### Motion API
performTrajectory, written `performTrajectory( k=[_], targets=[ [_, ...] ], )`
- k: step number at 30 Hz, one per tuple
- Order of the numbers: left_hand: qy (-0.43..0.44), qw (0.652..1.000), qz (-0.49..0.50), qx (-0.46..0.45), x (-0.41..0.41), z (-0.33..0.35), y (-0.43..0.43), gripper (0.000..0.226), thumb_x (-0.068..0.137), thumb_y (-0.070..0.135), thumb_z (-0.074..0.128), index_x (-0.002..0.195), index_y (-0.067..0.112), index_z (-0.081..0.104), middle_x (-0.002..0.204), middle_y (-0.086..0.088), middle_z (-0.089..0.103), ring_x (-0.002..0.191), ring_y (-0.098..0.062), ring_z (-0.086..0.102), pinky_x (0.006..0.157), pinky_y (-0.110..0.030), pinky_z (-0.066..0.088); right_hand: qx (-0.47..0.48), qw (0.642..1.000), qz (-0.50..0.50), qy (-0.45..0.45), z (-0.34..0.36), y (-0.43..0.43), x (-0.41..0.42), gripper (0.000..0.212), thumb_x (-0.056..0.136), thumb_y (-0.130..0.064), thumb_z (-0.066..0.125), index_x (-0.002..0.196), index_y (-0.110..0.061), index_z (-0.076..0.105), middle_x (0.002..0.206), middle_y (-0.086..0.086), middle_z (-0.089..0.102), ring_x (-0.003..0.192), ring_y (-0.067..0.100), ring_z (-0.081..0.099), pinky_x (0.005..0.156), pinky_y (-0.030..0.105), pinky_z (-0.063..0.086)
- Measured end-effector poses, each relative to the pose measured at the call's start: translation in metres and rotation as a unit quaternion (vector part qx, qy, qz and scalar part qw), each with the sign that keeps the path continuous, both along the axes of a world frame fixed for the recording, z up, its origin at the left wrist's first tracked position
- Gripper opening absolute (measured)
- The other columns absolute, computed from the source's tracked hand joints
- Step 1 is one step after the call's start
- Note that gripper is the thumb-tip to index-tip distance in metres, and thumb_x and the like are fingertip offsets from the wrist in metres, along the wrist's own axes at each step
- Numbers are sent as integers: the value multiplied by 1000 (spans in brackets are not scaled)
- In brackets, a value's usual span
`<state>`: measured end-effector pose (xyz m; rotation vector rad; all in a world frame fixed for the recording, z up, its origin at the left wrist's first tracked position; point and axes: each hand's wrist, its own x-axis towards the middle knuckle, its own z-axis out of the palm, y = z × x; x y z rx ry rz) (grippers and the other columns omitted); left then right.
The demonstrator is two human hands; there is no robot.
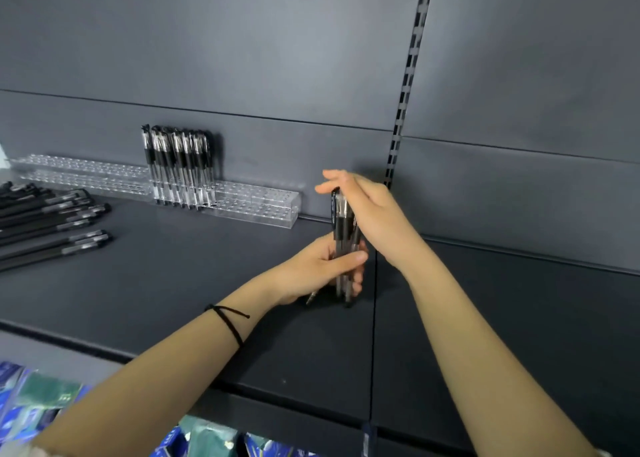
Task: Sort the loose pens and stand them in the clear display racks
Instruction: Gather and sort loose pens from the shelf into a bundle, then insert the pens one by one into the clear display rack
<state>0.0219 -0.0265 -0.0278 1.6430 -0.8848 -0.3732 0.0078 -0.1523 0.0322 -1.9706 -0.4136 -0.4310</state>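
My left hand (320, 266) grips an upright bundle of clear pens with black caps (341, 229), tips down on the dark shelf (194, 269). Over the bundle's top lies my right hand (367, 202), fingers extended and touching the caps. A long clear display rack (258, 205) runs along the back wall; several black-capped pens (180, 165) stand in its middle. A second clear rack (79, 174) continues to the left. Loose black pens (52, 224) lie flat in a pile at the shelf's left.
A slotted upright rail (410, 75) splits the grey back panel. A seam in the shelf (374, 345) runs under my hands. Blue and green packaged goods (41, 401) hang below the shelf's front edge.
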Motion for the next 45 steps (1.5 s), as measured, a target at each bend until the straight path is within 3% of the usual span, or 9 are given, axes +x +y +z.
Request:
performTrajectory(
  k=[5, 11, 17, 20, 25, 31, 37, 41, 45],
  targets=[
    [62, 997, 22, -42, -9, 0, 1, 6, 102, 16, 45, 99, 11, 44, 61, 1, 48, 53, -13, 50, 51, -27, 49, 71, 997, -33, 20, -6, -6, 2, 25, 102, -30, 45, 105, -35, 68, 117, -11, 68, 114, 6, 60, 107, 38, 43],
    [162, 974, 89, -132, -8, 11, 22, 13, 102, 28, 44, 96, 16, 43, 59, 5, 37, 45, -5, 30, 38, -16, 22, 146, 985, -72, 55, -7, 6, 6, 23, 95, -33, 58, 119, -33, 55, 115, -7, 63, 103, 9, 63, 92, 34, 53],
    [165, 965, 115, -166, 9, 16, 77, 12, 103, 25, 45, 96, 16, 42, 60, 1, 46, 42, -6, 30, 36, -15, 22, 59, 984, -37, 164, -4, 51, 8, 19, 93, -31, 62, 100, -14, 70, 91, 1, 73, 84, 14, 70, 69, 28, 54],
    [166, 965, 100, -174, 26, 19, 114, 14, 102, 25, 47, 107, 14, 39, 63, 0, 50, 44, -7, 34, 36, -16, 24, 44, 985, -21, 163, -4, 89, 23, 18, 94, -27, 61, 99, -12, 70, 88, 3, 72, 80, 13, 69, 66, 27, 50],
    [148, 975, 90, -138, 63, 26, 184, 22, 102, 24, 46, 102, 4, 54, 68, -1, 64, 51, -10, 53, 39, -21, 39, 77, 985, -56, 146, -5, 158, 54, 14, 93, -24, 63, 91, -13, 71, 83, -2, 69, 81, 10, 65, 64, 26, 48],
    [174, 974, 112, -89, 108, 27, 254, 18, 101, 31, 48, 102, 15, 56, 81, -2, 74, 57, -12, 65, 49, -24, 52, 179, 968, -128, 120, -7, 233, 89, 12, 94, -21, 62, 97, -12, 69, 85, -2, 65, 77, 11, 60, 61, 25, 48],
    [189, 973, 75, -113, 128, 22, 277, 18, 101, 28, 47, 107, 14, 57, 83, -4, 74, 57, -12, 65, 49, -23, 51, 169, 963, -176, 119, -9, 265, 105, 7, 92, -22, 66, 94, -16, 68, 82, -2, 65, 73, 9, 59, 56, 22, 47],
    [204, 964, 96, -142, 138, 16, 278, 22, 101, 28, 48, 114, 11, 54, 82, -7, 74, 54, -14, 64, 45, -24, 51, 220, 949, -208, 84, 2, 257, 119, 28, 95, -21, 62, 117, -5, 62, 84, -1, 65, 67, 7, 57, 49, 18, 45],
    [194, 960, 143, -141, 149, 9, 277, 22, 102, 33, 46, 111, 16, 57, 61, 0, 53, 41, -10, 35, 41, -21, 27, 212, 938, -273, -3, 18, 237, 133, 18, 98, -17, 55, 111, -6, 60, 83, -1, 63, 63, 7, 55, 50, 19, 46]
  ],
)
